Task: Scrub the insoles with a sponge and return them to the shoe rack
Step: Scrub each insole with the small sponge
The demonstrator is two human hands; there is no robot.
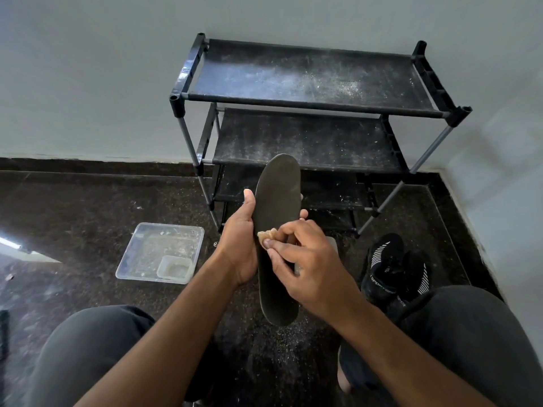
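A dark grey insole [277, 198] stands upright in front of me, toe end up. My left hand [239, 242] grips it round the middle, thumb on its left edge and fingertips showing past its right edge. My right hand [305, 262] pinches a small tan sponge [266, 235] and presses it against the insole's face near the left edge. Behind them stands the black shoe rack [308, 107] with dusty fabric shelves, nothing on its top two shelves.
A clear plastic tray [138, 254] holding a small clear tub [174, 269] lies on the dark speckled floor at my left. A pair of black sneakers [393, 268] sits at my right by my knee. A pale flat object shows partly behind my right hand. White walls close the corner.
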